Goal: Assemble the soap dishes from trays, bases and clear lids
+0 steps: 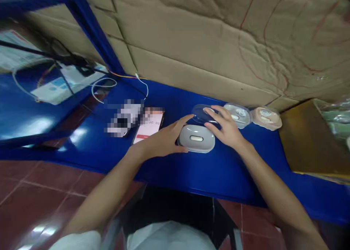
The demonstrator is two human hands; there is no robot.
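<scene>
A grey oval dish (186, 135) with a pale raised bar in its middle lies on the blue table. My left hand (166, 138) is curved around the dish's left end, thumb at the near edge and fingers at the far edge. Just behind the dish is a clear oval lid (199, 114). My right hand (226, 127) has its thumb and fingertips on the lid's right part, covering some of it. Beyond that hand sit a whitish oval dish (240, 116) and a beige oval dish (266, 118), both seemingly under clear covers.
Left of my hands lie a phone (149, 127) with a lit timer screen and a partly blurred-out pale object (127, 116). An open cardboard box (308, 140) holding clear-wrapped items stands at the right. Cardboard (191, 49) lines the back; cables and a blue frame (95, 34) are at left.
</scene>
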